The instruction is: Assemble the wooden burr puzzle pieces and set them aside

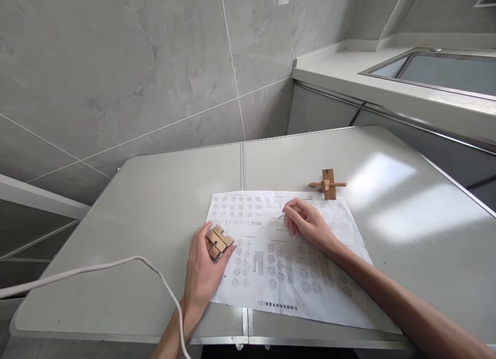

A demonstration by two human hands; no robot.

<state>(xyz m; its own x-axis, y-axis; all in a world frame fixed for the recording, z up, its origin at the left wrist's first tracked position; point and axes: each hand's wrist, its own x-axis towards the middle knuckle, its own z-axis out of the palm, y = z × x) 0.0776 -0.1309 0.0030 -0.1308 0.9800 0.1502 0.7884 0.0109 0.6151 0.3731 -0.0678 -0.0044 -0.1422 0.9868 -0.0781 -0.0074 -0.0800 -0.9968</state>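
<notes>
My left hand [203, 268] rests on the table's near left part and grips a few notched wooden puzzle pieces [218, 240] between thumb and fingers, at the left edge of a printed instruction sheet [287, 266]. On the middle of that sheet lies my right hand [308, 222], its fingers curled loosely with the fingertips touching the paper; nothing shows in it. An assembled wooden cross-shaped puzzle [328, 184] stands beyond the sheet's far right corner, a little past my right hand.
The grey folding table [155, 193] has a seam down its middle. A white cable [96, 268] runs across its near left edge. Tiled wall stands behind; a counter with a sink [437, 69] lies at the far right.
</notes>
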